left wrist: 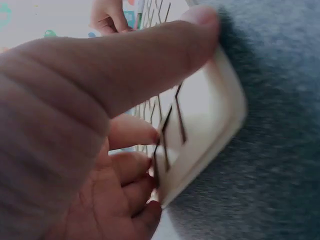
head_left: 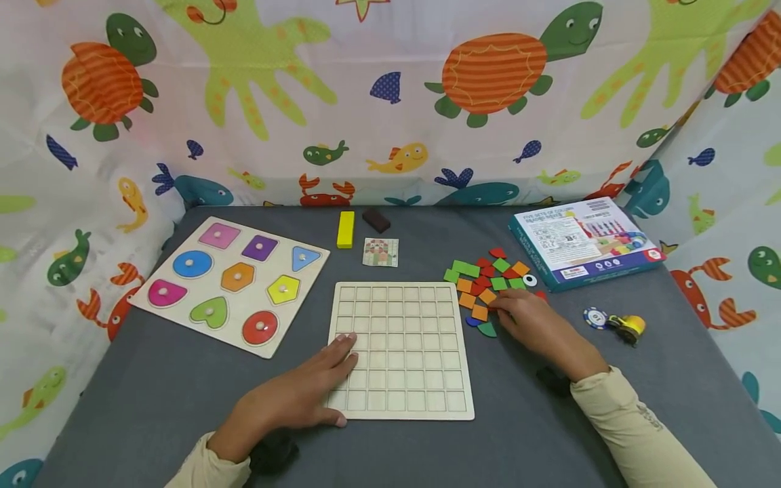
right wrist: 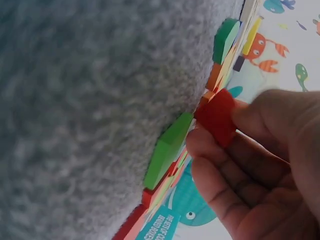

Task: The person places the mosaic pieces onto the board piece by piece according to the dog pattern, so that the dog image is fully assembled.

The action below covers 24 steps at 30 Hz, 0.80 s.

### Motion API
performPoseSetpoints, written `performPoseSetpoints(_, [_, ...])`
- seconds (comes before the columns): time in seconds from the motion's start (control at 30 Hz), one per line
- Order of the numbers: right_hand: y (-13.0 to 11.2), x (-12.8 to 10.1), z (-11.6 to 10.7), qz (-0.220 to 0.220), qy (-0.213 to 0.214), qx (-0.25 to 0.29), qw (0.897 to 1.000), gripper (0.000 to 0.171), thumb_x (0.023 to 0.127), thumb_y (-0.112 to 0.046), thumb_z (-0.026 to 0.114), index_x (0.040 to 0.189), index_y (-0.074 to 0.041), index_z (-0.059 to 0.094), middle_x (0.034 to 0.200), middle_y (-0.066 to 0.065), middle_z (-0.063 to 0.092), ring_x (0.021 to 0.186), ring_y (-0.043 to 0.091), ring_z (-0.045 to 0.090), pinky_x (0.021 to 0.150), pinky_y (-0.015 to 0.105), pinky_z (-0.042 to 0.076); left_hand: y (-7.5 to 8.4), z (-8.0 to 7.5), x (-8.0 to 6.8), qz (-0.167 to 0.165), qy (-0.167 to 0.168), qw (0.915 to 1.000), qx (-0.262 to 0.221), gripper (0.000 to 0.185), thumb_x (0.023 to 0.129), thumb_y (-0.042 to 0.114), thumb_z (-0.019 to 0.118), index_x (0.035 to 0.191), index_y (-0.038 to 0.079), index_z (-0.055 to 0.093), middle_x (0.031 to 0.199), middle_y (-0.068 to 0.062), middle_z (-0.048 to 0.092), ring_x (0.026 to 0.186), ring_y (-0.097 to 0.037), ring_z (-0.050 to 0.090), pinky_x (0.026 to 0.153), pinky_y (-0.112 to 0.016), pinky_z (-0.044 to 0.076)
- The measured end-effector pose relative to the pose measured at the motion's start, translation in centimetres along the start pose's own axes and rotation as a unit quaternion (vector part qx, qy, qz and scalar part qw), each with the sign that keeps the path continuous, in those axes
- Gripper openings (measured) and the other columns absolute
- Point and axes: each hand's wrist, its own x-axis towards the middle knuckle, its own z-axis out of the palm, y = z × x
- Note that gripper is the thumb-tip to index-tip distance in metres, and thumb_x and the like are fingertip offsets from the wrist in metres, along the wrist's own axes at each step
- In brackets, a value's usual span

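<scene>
A pale wooden board with a square grid (head_left: 405,351) lies flat in the middle of the table. My left hand (head_left: 299,393) rests on its left side, fingers spread over the edge and the thumb at the near left corner. In the left wrist view the thumb (left wrist: 150,57) crosses above the board's corner. My right hand (head_left: 533,325) is at the loose tiles right of the board. Between thumb and fingers it pinches a red tile (right wrist: 218,117), seen in the right wrist view. A green tile (right wrist: 167,152) lies close by, with orange tiles (head_left: 479,312) left of the hand.
A shape puzzle board with knobbed pieces (head_left: 201,268) lies at left. A yellow block (head_left: 345,229), a dark brown block (head_left: 375,220) and a small picture card (head_left: 380,252) sit behind the grid. At right are a teal-edged box (head_left: 588,240) and a small yellow-and-black toy (head_left: 628,328).
</scene>
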Motion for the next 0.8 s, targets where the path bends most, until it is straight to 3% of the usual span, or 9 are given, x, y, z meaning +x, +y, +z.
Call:
performPoseSetpoints(0.2, [0.2, 0.2, -0.3, 0.018, 0.043, 0.006, 0.999, 0.023, 0.086, 0.003, 0.068, 0.109, 0.003, 0.071, 0.100, 0.014, 0.066, 0.090, 0.028, 0.061, 0.082, 0.048, 0.053, -0.2, -0.4, 0.8, 0.013, -0.004, 0.9999, 0.001, 0.098, 0.074, 0.035, 0.085, 0.150, 0.003, 0.034, 0.163, -0.008, 0.007, 0.148, -0.027, 0.004, 0.113, -0.049, 0.021])
performPoseSetpoints(0.47, [-0.9, 2.2, -0.4, -0.017, 0.067, 0.079, 0.994, 0.020, 0.088, 0.006, 0.063, 0.102, -0.002, 0.073, 0.097, 0.008, 0.062, 0.082, 0.019, 0.056, 0.072, 0.037, 0.052, -1.1, -0.1, 1.1, 0.026, -0.007, 0.9996, -0.011, 0.101, 0.073, 0.041, 0.085, 0.152, 0.006, 0.032, 0.163, -0.003, 0.010, 0.148, -0.023, 0.004, 0.114, -0.048, 0.021])
performPoseSetpoints(0.63, [-2.5, 4.6, 0.0, -0.030, 0.053, 0.154, 0.986, 0.018, 0.089, 0.002, 0.066, 0.105, -0.003, 0.073, 0.096, 0.004, 0.063, 0.079, 0.015, 0.056, 0.067, 0.031, 0.051, -1.4, 0.0, 1.0, 0.032, 0.001, 0.9993, -0.017, 0.101, 0.073, 0.043, 0.084, 0.152, 0.006, 0.032, 0.162, -0.002, 0.012, 0.148, -0.023, 0.005, 0.114, -0.048, 0.021])
performPoseSetpoints(0.8, [-4.1, 7.1, 0.5, -0.044, 0.032, 0.214, 0.975, 0.020, 0.091, 0.000, 0.066, 0.109, -0.003, 0.072, 0.094, 0.002, 0.065, 0.081, 0.015, 0.057, 0.071, 0.032, 0.051, -1.5, -0.1, 0.9, 0.043, 0.003, 0.9990, -0.016, 0.100, 0.074, 0.043, 0.084, 0.151, 0.005, 0.033, 0.162, -0.003, 0.012, 0.148, -0.024, 0.006, 0.114, -0.049, 0.021])
